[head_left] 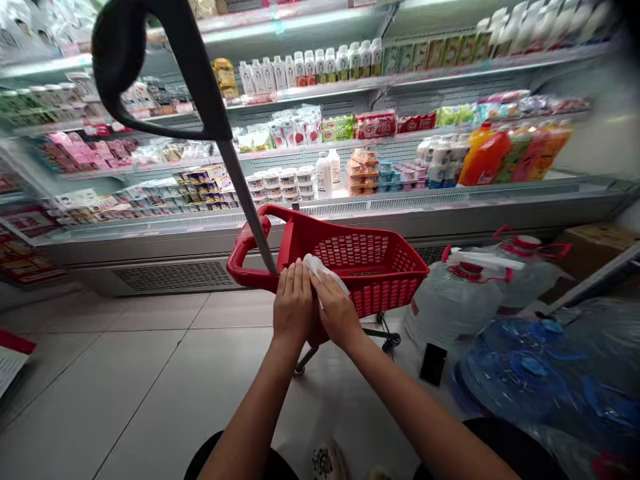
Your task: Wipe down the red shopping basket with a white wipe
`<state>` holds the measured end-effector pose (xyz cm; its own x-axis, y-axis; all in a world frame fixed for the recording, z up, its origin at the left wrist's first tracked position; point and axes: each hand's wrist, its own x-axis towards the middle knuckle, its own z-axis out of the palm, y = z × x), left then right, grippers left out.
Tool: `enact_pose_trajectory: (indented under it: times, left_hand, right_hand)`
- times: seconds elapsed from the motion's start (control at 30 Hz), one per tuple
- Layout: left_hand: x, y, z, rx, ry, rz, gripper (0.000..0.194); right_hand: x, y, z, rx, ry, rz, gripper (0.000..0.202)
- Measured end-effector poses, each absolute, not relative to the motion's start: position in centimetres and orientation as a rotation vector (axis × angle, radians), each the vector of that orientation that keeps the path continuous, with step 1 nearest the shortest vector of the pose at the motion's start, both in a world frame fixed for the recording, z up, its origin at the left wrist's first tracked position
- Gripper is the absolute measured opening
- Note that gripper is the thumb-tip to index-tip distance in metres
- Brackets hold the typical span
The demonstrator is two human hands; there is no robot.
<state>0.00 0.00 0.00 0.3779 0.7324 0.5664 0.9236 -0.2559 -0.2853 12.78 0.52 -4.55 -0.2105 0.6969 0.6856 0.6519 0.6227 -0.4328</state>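
Note:
In front of me stands a red plastic shopping basket cart [395, 291] with perforated sides and a long dark handle [240, 173] rising to a black looped grip. My left hand [294, 297] lies with straight fingers against the near rim, beside the foot of the handle. Just to its right, my right hand [336, 303] presses a white cloth or tissue [316, 265] against the same rim. Part of the cloth is hidden under the right fingers. The two hands touch or nearly touch at the fingers.
Behind the cart runs a refrigerated display case [165, 243] stocked with yogurts, bottles and cartons. Large clear water jugs [450, 300] and blue ones [520, 367] stand at the right. A black phone-like slab [433, 365] lies on the tiled floor [125, 373] by the jugs.

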Motion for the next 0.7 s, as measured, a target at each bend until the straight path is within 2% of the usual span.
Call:
enact_pose_trajectory:
  times: [0.23, 0.43, 0.53, 0.7]
  left_hand:
    - [-0.9, -0.2, 0.4, -2.089, -1.465, -0.512, 0.069]
    - [-0.8, -1.0, 0.3, -2.074, -1.508, -0.501, 0.068]
    - [0.4, -1.1, -0.1, -2.094, -1.537, -0.483, 0.065]
    - [1.2, -0.9, -0.6, -2.101, -1.536, -0.497, 0.057]
  right_hand:
    - [18.6, 0.6, -6.9, -1.152, -1.991, -0.074, 0.082]
    - [25.8, -1.2, -10.1, -1.381, -1.949, -0.208, 0.092]
    - [23.8, -1.5, -9.5, -1.395, -1.915, -0.211, 0.089]
    - [15.9, -0.6, -7.2, -1.158, -1.996, -0.140, 0.086]
